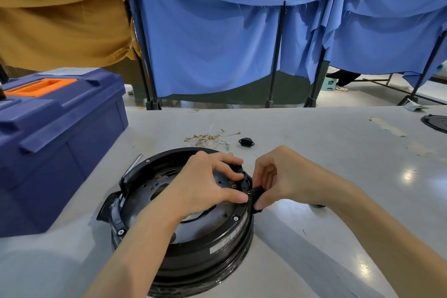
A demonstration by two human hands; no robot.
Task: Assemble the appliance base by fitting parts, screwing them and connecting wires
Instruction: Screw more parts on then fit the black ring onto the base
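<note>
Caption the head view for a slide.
Left hand grips the black appliance base at its rim while right hand pinches a small black connector against it; loose wires lie behind.

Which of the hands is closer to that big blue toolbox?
Left. The left hand holds the rim of the appliance base, between the blue toolbox and the right hand, which pinches a small black part at the rim's right edge.
</note>
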